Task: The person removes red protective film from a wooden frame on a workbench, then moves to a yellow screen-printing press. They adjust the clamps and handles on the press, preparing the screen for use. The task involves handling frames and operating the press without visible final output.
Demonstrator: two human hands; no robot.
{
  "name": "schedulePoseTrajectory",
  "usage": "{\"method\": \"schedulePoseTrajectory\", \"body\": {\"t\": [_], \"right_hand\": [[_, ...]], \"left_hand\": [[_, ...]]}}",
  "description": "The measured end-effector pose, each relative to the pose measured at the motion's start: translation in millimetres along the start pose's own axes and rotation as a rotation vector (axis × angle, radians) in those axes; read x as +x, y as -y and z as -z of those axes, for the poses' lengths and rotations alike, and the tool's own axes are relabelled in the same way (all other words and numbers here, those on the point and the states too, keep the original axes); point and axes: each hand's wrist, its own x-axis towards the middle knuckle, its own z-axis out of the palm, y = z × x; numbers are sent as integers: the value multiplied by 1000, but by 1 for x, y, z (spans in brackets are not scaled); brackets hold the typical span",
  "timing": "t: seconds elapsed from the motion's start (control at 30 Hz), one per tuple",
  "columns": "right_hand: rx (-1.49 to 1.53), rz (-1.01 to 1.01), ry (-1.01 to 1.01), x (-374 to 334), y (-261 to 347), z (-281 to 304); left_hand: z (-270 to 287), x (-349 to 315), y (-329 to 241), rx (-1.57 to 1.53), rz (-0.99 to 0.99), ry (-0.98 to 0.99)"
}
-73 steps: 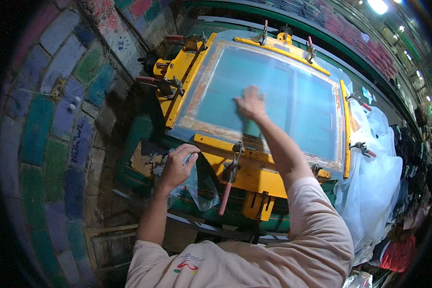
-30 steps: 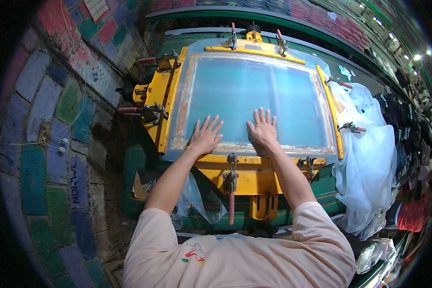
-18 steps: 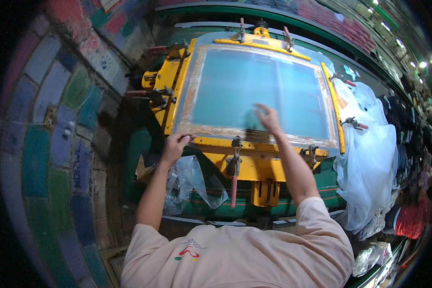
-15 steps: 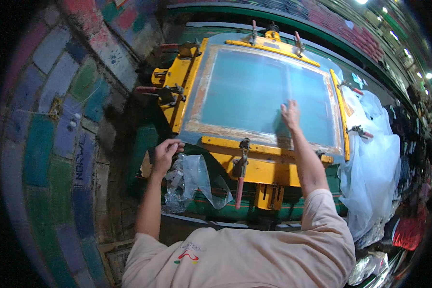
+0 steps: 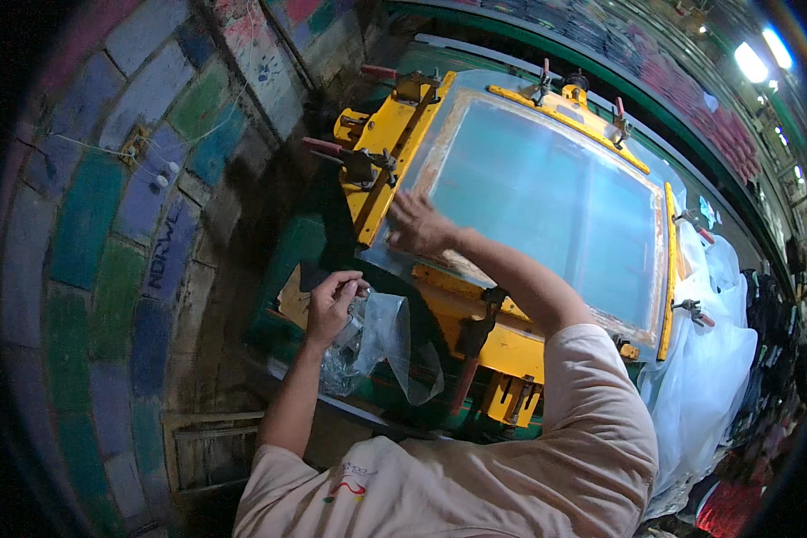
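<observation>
A screen-printing frame (image 5: pixel 632 314) with a pale translucent mesh (image 5: pixel 520 179) lies in yellow metal clamp bars (image 5: pixel 475 291). My right arm reaches leftward across its near edge. At the frame's near left corner is my right hand (image 5: pixel 420 224), fingers apart and nothing visible in it; whether it touches the surface I cannot tell. Closer to me, my left hand (image 5: pixel 334 307) is closed, thumb against fingers. What it pinches is hidden. A crumpled clear plastic bag (image 5: pixel 381 341) hangs right beside and below those fingers. Behind them shows a dark flat piece (image 5: pixel 312 276).
Red-handled toggle clamps (image 5: pixel 359 161) stick out at the left, far and right sides. White translucent plastic sheeting (image 5: pixel 708 359) drapes at the right. A painted brick wall (image 5: pixel 134 233) stands close on the left. Stacked folded cloth (image 5: pixel 690 117) lines the far side.
My right hand has moved from over the mesh to the frame's near left corner. The view has shifted, so the frame sits farther right. My left hand remains closed beside the plastic bag.
</observation>
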Motion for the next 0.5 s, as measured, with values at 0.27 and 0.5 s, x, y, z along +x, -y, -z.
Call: {"method": "schedulePoseTrajectory", "body": {"t": [0.27,0.5], "right_hand": [[1155,-102,263,-86,-51,103],[1137,-768,-399,-258,-26,134]], "left_hand": [[-9,12,3,-35,2,6],[-71,27,3,-84,-31,188]]}}
